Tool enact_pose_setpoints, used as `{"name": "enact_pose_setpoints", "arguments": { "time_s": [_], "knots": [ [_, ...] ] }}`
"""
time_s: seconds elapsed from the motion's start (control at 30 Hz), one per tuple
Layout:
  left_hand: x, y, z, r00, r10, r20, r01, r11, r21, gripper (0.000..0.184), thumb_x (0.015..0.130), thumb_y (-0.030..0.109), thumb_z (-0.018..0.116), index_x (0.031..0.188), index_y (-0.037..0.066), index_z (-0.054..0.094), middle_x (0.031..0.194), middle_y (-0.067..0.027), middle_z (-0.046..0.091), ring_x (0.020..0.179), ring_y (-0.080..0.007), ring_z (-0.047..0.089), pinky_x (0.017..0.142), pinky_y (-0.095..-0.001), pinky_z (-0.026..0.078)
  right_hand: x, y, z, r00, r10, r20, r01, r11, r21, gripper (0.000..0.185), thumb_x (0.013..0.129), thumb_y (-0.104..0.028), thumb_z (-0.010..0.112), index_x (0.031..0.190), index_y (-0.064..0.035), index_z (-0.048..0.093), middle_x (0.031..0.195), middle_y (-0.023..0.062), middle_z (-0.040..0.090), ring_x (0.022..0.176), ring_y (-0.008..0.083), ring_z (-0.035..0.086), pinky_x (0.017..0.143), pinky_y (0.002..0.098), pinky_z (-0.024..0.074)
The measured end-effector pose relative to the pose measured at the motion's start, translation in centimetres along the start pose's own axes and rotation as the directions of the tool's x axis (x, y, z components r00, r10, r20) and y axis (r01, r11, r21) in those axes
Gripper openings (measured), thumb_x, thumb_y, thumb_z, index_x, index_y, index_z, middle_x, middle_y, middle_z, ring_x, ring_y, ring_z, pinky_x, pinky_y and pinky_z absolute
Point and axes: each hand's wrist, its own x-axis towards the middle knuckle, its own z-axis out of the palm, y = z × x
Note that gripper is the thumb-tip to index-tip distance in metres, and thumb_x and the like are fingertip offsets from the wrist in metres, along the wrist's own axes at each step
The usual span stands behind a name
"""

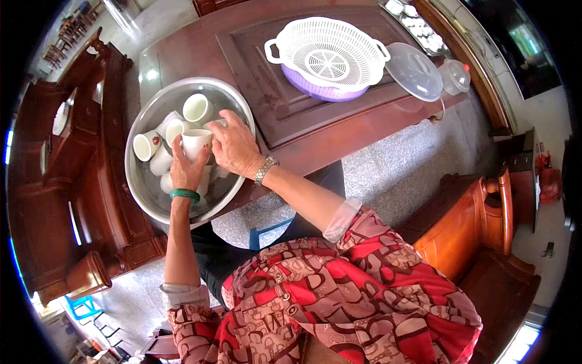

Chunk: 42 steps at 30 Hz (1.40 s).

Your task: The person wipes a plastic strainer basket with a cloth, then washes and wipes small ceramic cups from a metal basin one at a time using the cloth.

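Observation:
A wide metal basin [138, 185] stands on the dark wooden table, with several white cups inside it, some tipped on their sides. My left hand [187, 171], a green bangle at its wrist, grips a white cup [197, 141] that stands upright with its mouth toward me. Close beside that cup is my right hand [235, 145], with a metal watch on the wrist. Its fingers are bent over a whitish thing, mostly hidden under them. One upright cup [197, 109] sits near the basin's far wall, and another cup [147, 146] lies at its left side.
Right of the basin, a white colander [327, 60] rests in a purple basin [324, 91]. Beside it are a clear plastic lid [418, 71], a small clear container [454, 77] and a tray of white items [422, 30]. A wooden bench [467, 224] stands at the right.

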Motion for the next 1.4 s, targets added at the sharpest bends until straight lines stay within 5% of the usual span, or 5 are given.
{"name": "enact_pose_setpoints", "arguments": {
  "time_s": [0.33,0.57,0.93,1.13,1.4],
  "knots": [
    [-1.0,-0.3,0.3,0.998,0.022,-0.051,-0.017,0.995,0.094,0.073,0.079,0.044,0.062,0.133,0.007,0.031,0.114,-0.0246,0.055,0.1,-0.0411,0.056,0.085,-0.0458,0.043,3.2,3.1,-6.2,0.89,-0.291,-0.352,0.254,0.956,-0.147,0.025,0.069,-0.008,0.06,0.093,-0.0033,0.062,0.105,0.018,0.057,0.099,0.0339,0.055,0.086,0.0424,0.0456],
    [-1.1,0.6,0.4,0.998,-0.032,-0.057,0.037,0.994,0.099,0.07,0.076,0.047,0.063,0.13,0.013,0.034,0.107,-0.0218,0.06,0.094,-0.0402,0.059,0.081,-0.0452,0.044,5.8,11.4,-15.9,0.925,0.365,0.103,-0.172,0.647,-0.743,0.039,0.074,-0.033,0.066,0.099,-0.0036,0.066,0.109,0.0203,0.058,0.114,0.0387,0.047,0.089,0.0566,0.036],
    [-0.9,1.2,0.2,0.982,-0.08,-0.169,0.078,0.997,-0.021,0.088,0.065,0.034,0.075,0.135,0.012,0.028,0.114,-0.0181,0.058,0.099,-0.0373,0.058,0.082,-0.0418,0.045,7.6,12.8,-12.8,0.925,0.223,0.308,0.009,0.798,-0.603,0.027,0.08,-0.029,0.061,0.098,-0.0101,0.065,0.095,0.0134,0.064,0.094,0.0291,0.06,0.081,0.0485,0.0421],
    [-0.7,0.7,0.4,0.98,-0.027,-0.199,0.051,0.992,0.116,0.082,0.06,0.026,0.078,0.128,0.017,0.035,0.111,-0.0134,0.057,0.101,-0.0327,0.056,0.085,-0.0468,0.039,6.3,7.6,-11.2,0.937,-0.346,0.035,0.331,0.855,-0.4,0.031,0.076,-0.031,0.065,0.096,-0.0073,0.066,0.1,0.0104,0.062,0.094,0.0306,0.058,0.081,0.0435,0.0453],
    [-1.9,0.8,-1.4,0.991,-0.052,-0.125,0.093,0.93,0.355,0.062,0.064,0.044,0.07,0.112,0.009,0.05,0.104,-0.0147,0.059,0.101,-0.0332,0.055,0.087,-0.0509,0.031,0.3,-1.2,-2.2,0.814,-0.253,0.523,0.46,0.831,-0.313,0.029,0.076,-0.034,0.062,0.089,-0.0078,0.063,0.094,0.0103,0.063,0.097,0.0253,0.054,0.08,0.0439,0.0366]
  ]
}}
